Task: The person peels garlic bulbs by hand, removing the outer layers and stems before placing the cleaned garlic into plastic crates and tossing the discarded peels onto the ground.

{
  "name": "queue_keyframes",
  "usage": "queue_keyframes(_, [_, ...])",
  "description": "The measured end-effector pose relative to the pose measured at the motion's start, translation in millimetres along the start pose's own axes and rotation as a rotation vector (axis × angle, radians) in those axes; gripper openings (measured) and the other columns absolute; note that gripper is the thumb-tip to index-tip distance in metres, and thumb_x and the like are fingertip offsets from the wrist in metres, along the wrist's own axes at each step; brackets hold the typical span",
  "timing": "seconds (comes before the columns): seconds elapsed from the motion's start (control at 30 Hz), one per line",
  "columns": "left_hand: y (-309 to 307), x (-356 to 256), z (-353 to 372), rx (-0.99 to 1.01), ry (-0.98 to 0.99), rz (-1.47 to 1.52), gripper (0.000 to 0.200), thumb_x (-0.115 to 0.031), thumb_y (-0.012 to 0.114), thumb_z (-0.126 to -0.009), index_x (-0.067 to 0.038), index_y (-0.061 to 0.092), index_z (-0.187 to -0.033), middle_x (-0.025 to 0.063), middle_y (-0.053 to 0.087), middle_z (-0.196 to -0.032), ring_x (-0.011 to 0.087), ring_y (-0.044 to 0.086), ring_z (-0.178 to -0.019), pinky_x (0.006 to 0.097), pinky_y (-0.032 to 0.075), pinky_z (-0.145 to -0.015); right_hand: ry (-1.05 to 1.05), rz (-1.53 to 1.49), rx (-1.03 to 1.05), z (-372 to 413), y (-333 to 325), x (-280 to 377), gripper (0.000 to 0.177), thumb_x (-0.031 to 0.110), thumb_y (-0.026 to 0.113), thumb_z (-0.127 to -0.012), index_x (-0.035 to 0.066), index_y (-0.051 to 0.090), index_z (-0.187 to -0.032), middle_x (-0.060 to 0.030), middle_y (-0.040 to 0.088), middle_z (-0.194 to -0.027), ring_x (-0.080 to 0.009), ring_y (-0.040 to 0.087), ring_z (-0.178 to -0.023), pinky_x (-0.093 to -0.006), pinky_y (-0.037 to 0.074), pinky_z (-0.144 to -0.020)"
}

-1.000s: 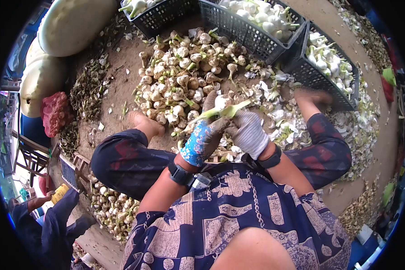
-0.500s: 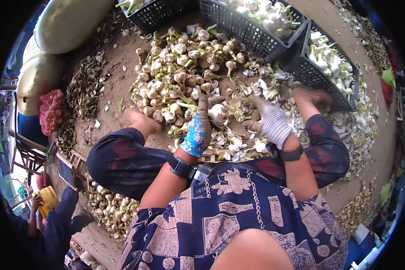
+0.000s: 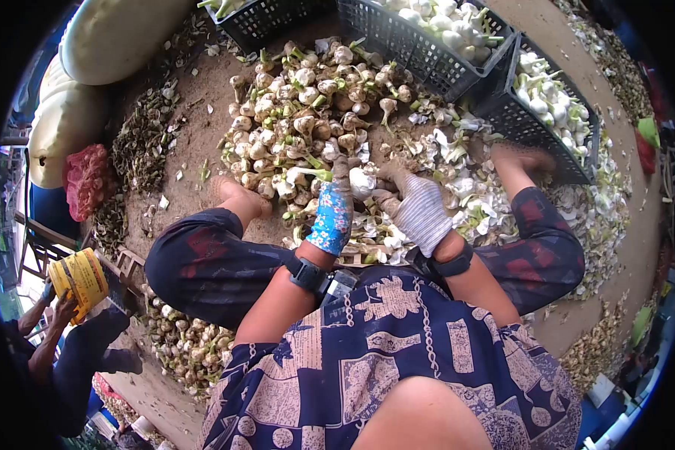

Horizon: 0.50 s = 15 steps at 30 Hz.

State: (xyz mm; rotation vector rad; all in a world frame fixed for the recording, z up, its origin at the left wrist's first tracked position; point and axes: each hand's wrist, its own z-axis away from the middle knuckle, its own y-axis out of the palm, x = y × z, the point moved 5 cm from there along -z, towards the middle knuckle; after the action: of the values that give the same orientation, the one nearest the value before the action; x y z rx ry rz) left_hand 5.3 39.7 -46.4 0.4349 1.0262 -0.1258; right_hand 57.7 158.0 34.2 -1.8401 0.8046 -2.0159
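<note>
A whitish garlic bulb (image 3: pixel 362 183) sits between my two hands, its green stem (image 3: pixel 306 175) sticking out to the left. My left hand (image 3: pixel 334 206), in a blue floral glove with soiled fingers, is closed around the bulb from the left. From the right, my right hand (image 3: pixel 418 208), in a grey striped glove, has its curled, dirty fingers against the bulb. The far sides of the fingers are hidden. Just beyond both hands lies a heap of unpeeled garlic bulbs (image 3: pixel 304 124). Loose white skins (image 3: pixel 469 199) are scattered beside my right hand.
Black crates (image 3: pixel 427 56) of white garlic stand ahead, with another crate (image 3: pixel 529 131) at right. More garlic (image 3: pixel 180 337) lies behind my left knee. A red net bag (image 3: pixel 88 184) is at left. Another person holds a yellow bucket (image 3: pixel 80 281) at lower left.
My right hand has moved left, from apart to against the bulb. The other person's yellow bucket has come further into view and turned. My left hand stays nearly in place.
</note>
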Motion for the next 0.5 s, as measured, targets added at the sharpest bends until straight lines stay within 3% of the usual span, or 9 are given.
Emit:
queue_keyframes(0.03, [-5.2, 9.8, -6.8, -0.059, 0.07, -0.048, 0.062, -0.057, 0.035, -0.092, -0.003, 0.054, -0.117, 0.0057, 0.062, -0.088, 0.0106, 0.057, -0.071, 0.0244, 0.046, -0.062, -0.116, 0.185, -0.052, 1.9, 4.7, 8.8, 0.025, 0.017, 0.063, -0.078, 0.004, 0.06, -0.1, -0.0175, 0.064, -0.077, -0.0323, 0.063, -0.071, -0.0385, 0.05, -0.061])
queue_keyframes(0.07, [-16.4, 15.6, -7.1, -0.042, 0.428, -0.59, 0.037, -0.03, 0.046, -0.095, -0.002, 0.052, -0.119, 0.013, 0.059, -0.099, 0.0238, 0.058, -0.089, 0.0332, 0.048, -0.077, -0.133, 0.227, -0.093, 2.0, 8.8, 9.0, 0.024, 0.016, 0.063, -0.077, 0.005, 0.06, -0.097, -0.0171, 0.063, -0.075, -0.0332, 0.062, -0.07, -0.0397, 0.05, -0.061])
queue_keyframes(0.1, [1.2, -21.0, 6.7, -0.071, 0.152, -0.376, 0.032, -0.018, 0.05, -0.092, -0.001, 0.052, -0.119, 0.0173, 0.058, -0.106, 0.029, 0.058, -0.095, 0.0353, 0.047, -0.082, -0.149, 0.269, -0.134, 2.2, 11.8, 7.6, 0.022, 0.016, 0.063, -0.075, 0.006, 0.061, -0.095, -0.0168, 0.062, -0.072, -0.0342, 0.061, -0.068, -0.0409, 0.049, -0.061])
queue_keyframes(0.17, [1.8, -36.3, 16.0, -0.116, 0.593, -0.617, 0.031, -0.013, 0.049, -0.091, -0.001, 0.052, -0.119, 0.019, 0.058, -0.109, 0.0322, 0.058, -0.097, 0.0358, 0.045, -0.085, -0.212, 0.299, -0.143, 0.8, 17.2, 4.4, 0.02, 0.015, 0.062, -0.074, 0.006, 0.061, -0.091, -0.0162, 0.061, -0.071, -0.0341, 0.061, -0.067, -0.0415, 0.048, -0.059])
queue_keyframes(0.3, [-1.4, -53.6, 19.2, -0.022, 0.633, -0.688, 0.033, -0.011, 0.048, -0.089, -0.001, 0.051, -0.121, 0.0184, 0.057, -0.113, 0.0323, 0.058, -0.098, 0.0371, 0.045, -0.086, -0.157, 0.348, -0.161, -7.5, 15.6, -2.4, 0.015, 0.014, 0.061, -0.072, 0.008, 0.06, -0.086, -0.0155, 0.061, -0.069, -0.0337, 0.06, -0.064, -0.0426, 0.048, -0.058])
queue_keyframes(0.37, [4.1, -54.0, 27.2, 0.24, 0.202, -0.239, 0.035, -0.009, 0.047, -0.089, -0.002, 0.051, -0.123, 0.014, 0.056, -0.117, 0.0234, 0.06, -0.092, 0.0334, 0.047, -0.081, 0.029, 0.357, -0.176, -25.6, 6.7, -26.8, 0.013, 0.017, 0.059, -0.076, 0.008, 0.06, -0.086, -0.0158, 0.062, -0.073, -0.0345, 0.06, -0.067, -0.0435, 0.048, -0.06])
queue_keyframes(0.4, [10.9, -66.8, 27.3, 0.298, 0.696, -0.539, 0.038, -0.008, 0.046, -0.089, -0.003, 0.048, -0.126, 0.0095, 0.055, -0.118, 0.012, 0.057, -0.08, 0.0271, 0.048, -0.071, 0.052, 0.359, -0.14, -32.9, 4.5, -37.9, 0.013, 0.017, 0.059, -0.078, 0.008, 0.06, -0.087, -0.0161, 0.063, -0.074, -0.0347, 0.061, -0.069, -0.0431, 0.049, -0.062])
queue_keyframes(0.43, [10.0, -59.1, 27.8, 0.306, 0.696, -0.54, 0.038, -0.008, 0.046, -0.089, -0.003, 0.048, -0.126, 0.0095, 0.055, -0.118, 0.012, 0.057, -0.08, 0.0271, 0.048, -0.071, 0.072, 0.36, -0.105, -36.9, 3.2, -46.9, 0.013, 0.017, 0.058, -0.079, 0.007, 0.06, -0.087, -0.0163, 0.063, -0.076, -0.0348, 0.061, -0.071, -0.0427, 0.049, -0.063])
queue_keyframes(0.5, [13.8, -68.0, 38.6, 0.251, 0.284, 0.0, 0.039, -0.008, 0.044, -0.09, -0.005, 0.045, -0.129, 0.0069, 0.054, -0.117, 0.0049, 0.05, -0.073, 0.0213, 0.047, -0.065, 0.03, 0.148, -0.035, -29.4, -1.2, -28.8, 0.02, 0.013, 0.059, -0.08, 0.006, 0.061, -0.098, -0.0173, 0.064, -0.082, -0.0334, 0.063, -0.077, -0.0411, 0.05, -0.07])
